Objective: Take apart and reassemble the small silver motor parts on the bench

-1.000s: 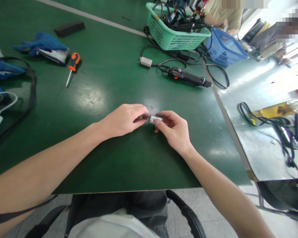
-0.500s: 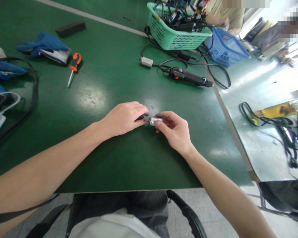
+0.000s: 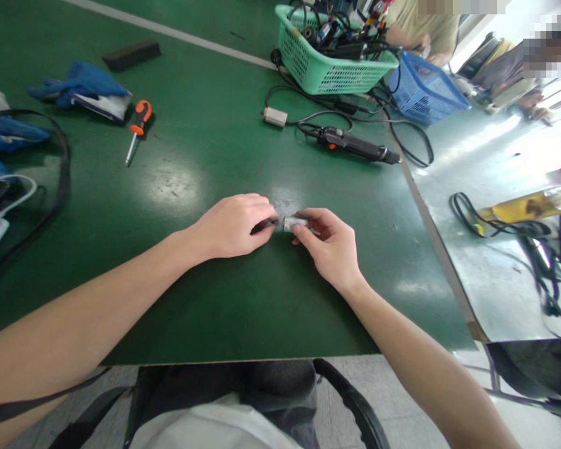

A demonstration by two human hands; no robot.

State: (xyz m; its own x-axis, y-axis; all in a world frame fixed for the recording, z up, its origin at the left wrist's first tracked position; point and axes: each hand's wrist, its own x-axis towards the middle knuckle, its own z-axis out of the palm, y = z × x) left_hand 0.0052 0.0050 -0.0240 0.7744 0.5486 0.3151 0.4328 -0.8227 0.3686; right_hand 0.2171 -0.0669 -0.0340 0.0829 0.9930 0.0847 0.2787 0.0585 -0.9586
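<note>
In the middle of the green table my right hand pinches a small silver cylinder, which looks like a small motor, between thumb and fingers. The cylinder lies on its side, one end facing left; the right hand's fingers cover its other end. My left hand is just left of it, palm down, with thumb and fingertips brought together. Something dark and tiny may be at those fingertips, too small to make out. A narrow gap shows between the left fingertips and the cylinder.
Beyond my hands lie a black electric screwdriver with its cable and an orange-handled screwdriver. Farther back are a green basket of tools and a blue basket. Blue cloth-like items and a black block lie left.
The cylinder has turned slightly in my right hand and shows a paler side. My left fingertips have drawn a little to the left, away from its end.
</note>
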